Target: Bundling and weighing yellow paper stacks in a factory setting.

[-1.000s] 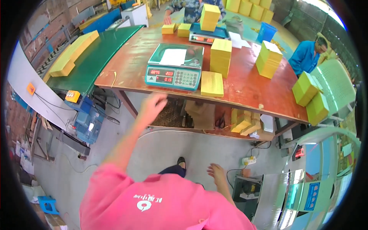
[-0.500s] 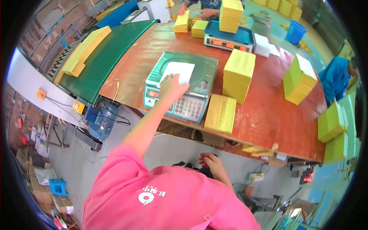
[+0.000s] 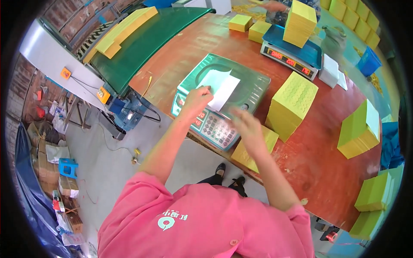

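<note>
White paper (image 3: 221, 89) lies on the metal plate of a green-edged digital scale (image 3: 254, 88) in front of me. My left hand (image 3: 198, 99) is closed on the paper's near left edge, with the fingers bent in. Over the scale's keypad side, my right hand (image 3: 249, 129) is blurred by motion. Its fingers are stretched out toward the paper, and nothing shows in them. Below that hand sits a low yellow paper stack (image 3: 269, 139), partly covered by it. A taller yellow paper stack (image 3: 292, 105) stands right of the scale.
A second scale (image 3: 290, 58) at the back carries a yellow stack (image 3: 300, 23). More yellow stacks (image 3: 359, 129) stand on the right of the red-brown table (image 3: 318, 172). A green conveyor belt (image 3: 159, 41) runs along the left. A person's hand (image 3: 275, 6) shows at the far edge.
My right hand has come up from beside my body to the scale. My left hand has shifted from the top of the paper to its edge. The view has turned.
</note>
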Demonstrator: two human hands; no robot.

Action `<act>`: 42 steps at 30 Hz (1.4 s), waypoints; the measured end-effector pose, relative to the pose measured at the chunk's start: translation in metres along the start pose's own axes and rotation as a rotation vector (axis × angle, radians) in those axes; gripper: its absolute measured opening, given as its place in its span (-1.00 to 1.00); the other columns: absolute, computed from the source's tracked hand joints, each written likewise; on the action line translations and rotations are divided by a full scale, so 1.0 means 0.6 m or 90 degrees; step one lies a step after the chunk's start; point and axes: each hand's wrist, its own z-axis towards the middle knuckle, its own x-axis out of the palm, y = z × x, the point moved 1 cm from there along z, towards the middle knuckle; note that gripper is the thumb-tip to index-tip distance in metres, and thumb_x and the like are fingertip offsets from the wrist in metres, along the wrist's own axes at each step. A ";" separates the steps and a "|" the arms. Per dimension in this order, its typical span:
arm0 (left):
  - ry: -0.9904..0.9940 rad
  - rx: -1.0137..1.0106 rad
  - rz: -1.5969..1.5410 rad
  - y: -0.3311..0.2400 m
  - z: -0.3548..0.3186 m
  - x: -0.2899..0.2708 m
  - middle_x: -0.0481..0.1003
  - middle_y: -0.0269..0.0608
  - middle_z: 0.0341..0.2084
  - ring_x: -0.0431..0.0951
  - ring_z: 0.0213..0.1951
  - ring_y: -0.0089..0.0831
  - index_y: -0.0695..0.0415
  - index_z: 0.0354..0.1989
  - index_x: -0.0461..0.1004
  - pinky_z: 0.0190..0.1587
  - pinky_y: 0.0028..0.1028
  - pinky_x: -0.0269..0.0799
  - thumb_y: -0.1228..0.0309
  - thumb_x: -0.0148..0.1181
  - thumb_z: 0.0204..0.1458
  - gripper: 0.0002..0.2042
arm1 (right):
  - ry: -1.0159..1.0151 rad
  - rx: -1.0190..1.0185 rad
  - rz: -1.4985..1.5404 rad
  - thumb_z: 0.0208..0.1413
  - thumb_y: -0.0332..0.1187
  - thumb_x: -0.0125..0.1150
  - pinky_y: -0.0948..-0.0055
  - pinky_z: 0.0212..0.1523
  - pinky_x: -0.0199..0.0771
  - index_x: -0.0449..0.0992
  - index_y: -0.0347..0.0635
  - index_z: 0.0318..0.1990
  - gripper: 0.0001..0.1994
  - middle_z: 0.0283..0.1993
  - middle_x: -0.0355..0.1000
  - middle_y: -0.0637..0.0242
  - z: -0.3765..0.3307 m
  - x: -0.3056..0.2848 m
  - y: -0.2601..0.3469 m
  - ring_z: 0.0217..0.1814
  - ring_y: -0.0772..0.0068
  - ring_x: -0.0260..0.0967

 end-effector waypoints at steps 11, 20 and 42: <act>0.063 0.002 0.093 -0.020 0.003 -0.015 0.50 -0.25 -0.48 0.44 -0.36 -0.54 0.24 -0.44 0.53 -0.24 -0.46 0.37 0.25 0.31 -0.05 -0.74 | -0.020 0.068 0.098 0.18 -0.47 0.01 0.52 -0.20 0.50 0.33 -0.39 0.18 -0.59 -0.01 0.45 0.16 0.143 0.052 -0.031 -0.20 0.46 0.47; 0.129 0.038 0.074 -0.019 0.031 -0.050 0.51 -0.27 -0.38 0.45 -0.27 -0.54 0.25 -0.39 0.54 -0.19 -0.50 0.36 0.27 0.36 -0.08 -0.73 | -0.061 0.086 0.131 0.19 -0.47 0.01 0.50 -0.18 0.48 0.30 -0.44 0.19 -0.58 0.02 0.44 0.13 0.152 0.060 -0.039 -0.18 0.44 0.46; 0.145 0.123 -0.001 -0.017 0.027 -0.052 0.54 -0.13 -0.44 0.53 -0.32 -0.37 0.27 -0.39 0.57 -0.22 -0.39 0.39 0.28 0.31 -0.05 -0.74 | -0.062 0.100 0.160 0.20 -0.50 -0.04 0.46 -0.13 0.53 0.24 -0.44 0.23 -0.56 0.11 0.37 0.07 0.148 0.058 -0.036 -0.09 0.37 0.47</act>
